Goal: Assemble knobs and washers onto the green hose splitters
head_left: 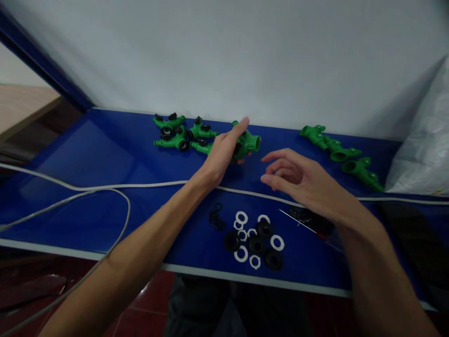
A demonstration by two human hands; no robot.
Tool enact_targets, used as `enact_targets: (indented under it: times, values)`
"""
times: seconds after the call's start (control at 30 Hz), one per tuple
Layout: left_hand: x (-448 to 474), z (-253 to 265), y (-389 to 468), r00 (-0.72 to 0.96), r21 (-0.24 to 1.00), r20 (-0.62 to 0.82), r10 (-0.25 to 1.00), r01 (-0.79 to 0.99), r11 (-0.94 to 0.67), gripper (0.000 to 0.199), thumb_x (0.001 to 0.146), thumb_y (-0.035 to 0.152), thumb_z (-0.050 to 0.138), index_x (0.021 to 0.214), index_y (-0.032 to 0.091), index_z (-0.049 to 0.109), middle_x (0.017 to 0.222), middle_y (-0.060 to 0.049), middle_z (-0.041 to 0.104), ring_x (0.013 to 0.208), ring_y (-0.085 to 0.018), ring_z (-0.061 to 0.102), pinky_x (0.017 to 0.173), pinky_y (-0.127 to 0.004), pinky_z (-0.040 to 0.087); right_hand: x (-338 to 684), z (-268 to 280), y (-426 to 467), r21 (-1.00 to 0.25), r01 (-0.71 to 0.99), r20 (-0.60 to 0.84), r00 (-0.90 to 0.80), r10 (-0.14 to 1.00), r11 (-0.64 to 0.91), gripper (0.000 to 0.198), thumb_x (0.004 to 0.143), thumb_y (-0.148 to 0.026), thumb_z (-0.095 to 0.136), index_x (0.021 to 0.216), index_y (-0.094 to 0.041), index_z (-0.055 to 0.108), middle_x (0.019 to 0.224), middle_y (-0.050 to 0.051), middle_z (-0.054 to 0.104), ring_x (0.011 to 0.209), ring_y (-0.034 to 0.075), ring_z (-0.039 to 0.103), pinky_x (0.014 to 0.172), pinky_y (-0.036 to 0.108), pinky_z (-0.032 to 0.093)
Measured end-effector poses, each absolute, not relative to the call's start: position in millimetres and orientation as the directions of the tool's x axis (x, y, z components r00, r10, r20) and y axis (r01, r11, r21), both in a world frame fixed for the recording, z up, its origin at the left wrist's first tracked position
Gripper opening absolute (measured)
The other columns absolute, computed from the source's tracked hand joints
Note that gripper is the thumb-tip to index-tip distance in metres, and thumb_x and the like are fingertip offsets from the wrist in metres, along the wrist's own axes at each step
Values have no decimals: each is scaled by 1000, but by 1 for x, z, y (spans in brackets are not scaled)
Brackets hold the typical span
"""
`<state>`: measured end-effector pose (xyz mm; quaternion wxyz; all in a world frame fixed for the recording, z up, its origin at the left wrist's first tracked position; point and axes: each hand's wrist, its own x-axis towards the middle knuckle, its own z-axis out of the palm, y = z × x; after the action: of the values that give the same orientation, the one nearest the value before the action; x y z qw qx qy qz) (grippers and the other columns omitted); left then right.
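My left hand (pixel 224 150) is wrapped round a green plastic hose splitter (pixel 251 142), whose open round end points right. The palm and fingers hide much of it. To the right, my right hand (pixel 289 175) hovers over the blue table with its fingers curved and apart, holding nothing. Left of my left hand lie several green splitters with black valve levers (pixel 175 139). White ring washers (pixel 241 253) and black threaded collars (pixel 257 245) are spread near the front edge, with small black O-rings (pixel 216 218) beside them.
Several green splitter bodies (pixel 336 150) lie at the back right, near a translucent plastic bag (pixel 424 126). A white cable (pixel 157 185) crosses the blue table (pixel 147 166) under my arms. Beneath my right forearm lies a thin screwdriver (pixel 298 221) beside small black parts.
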<state>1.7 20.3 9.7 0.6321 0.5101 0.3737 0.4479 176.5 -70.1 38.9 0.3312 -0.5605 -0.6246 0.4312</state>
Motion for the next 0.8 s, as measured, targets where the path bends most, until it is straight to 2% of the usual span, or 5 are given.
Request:
enact_targets:
  times: [0.13,0.27,0.5,0.67,0.8]
  values:
    - [5,15,17,298,964,13,954,-256,67,46,97,62,53,92,17,63,66,-1,59,59,-11,56,50,-21,37,177,51,-86,-763,639,-260,-442,859,98,41,75,-54,86,101,-26,72,78,-3,61,65,12,55,58,26,45]
    - [9,20,11,301,964,-3,954,-252,83,47,98,63,52,89,17,61,66,0,58,58,-9,58,48,-18,36,169,46,-101,-684,707,-353,-536,766,179,45,69,-43,92,109,-32,74,99,-3,63,69,11,56,60,24,47]
    - [9,19,10,342,958,1,940,-271,98,48,102,59,45,87,16,62,69,-3,63,59,-10,59,50,-18,39,178,30,-100,-649,691,-268,-598,755,317,19,87,-36,76,106,-34,74,113,0,63,87,15,64,74,27,50]
    - [8,18,13,382,959,41,923,-275,71,63,104,62,31,85,13,67,76,-7,69,60,-10,57,51,-20,39,184,33,-99,-605,712,-166,-550,819,355,24,81,-28,79,104,-28,71,99,0,64,77,14,62,70,26,50]
    - [9,19,12,370,945,12,929,-308,111,63,103,64,32,94,14,69,85,-7,74,60,-11,58,51,-21,41,173,35,-100,-587,703,-86,-547,832,402,36,87,-40,78,121,-30,70,114,4,66,93,18,67,79,29,55]
